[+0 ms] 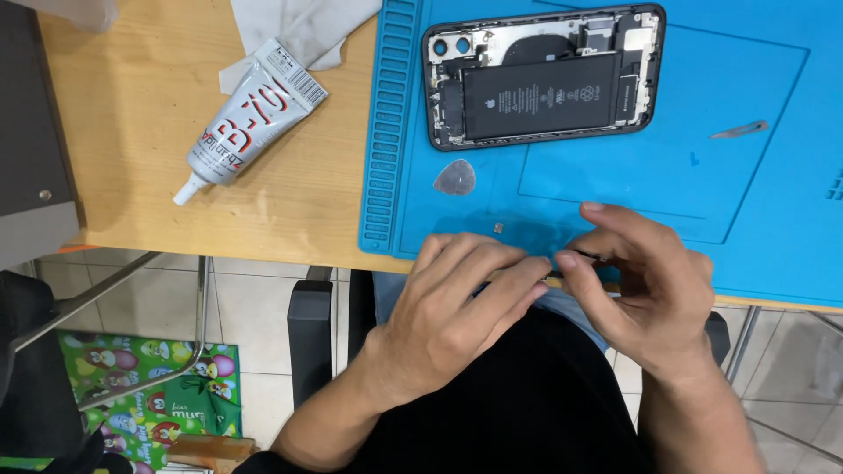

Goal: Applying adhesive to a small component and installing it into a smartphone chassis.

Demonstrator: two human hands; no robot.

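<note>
Head view, blue mat [755,202], wooden table [290,202], tiled floor [255,307]

Bright, even light falls from above; the tabletop [158,132] and blue mat [755,228] show no harsh glare; soft shadows sit under the left hand [457,307] and right hand [645,294]; fingertips look slightly blurred; far things stay sharp; edges bend mildly.

Thin dark tool [587,256] pinched btwn left hand [457,312] & right hand [645,294]: mostly hidden, kind unclear. Blue silicone mat [755,219] cut off at right edge.
</note>
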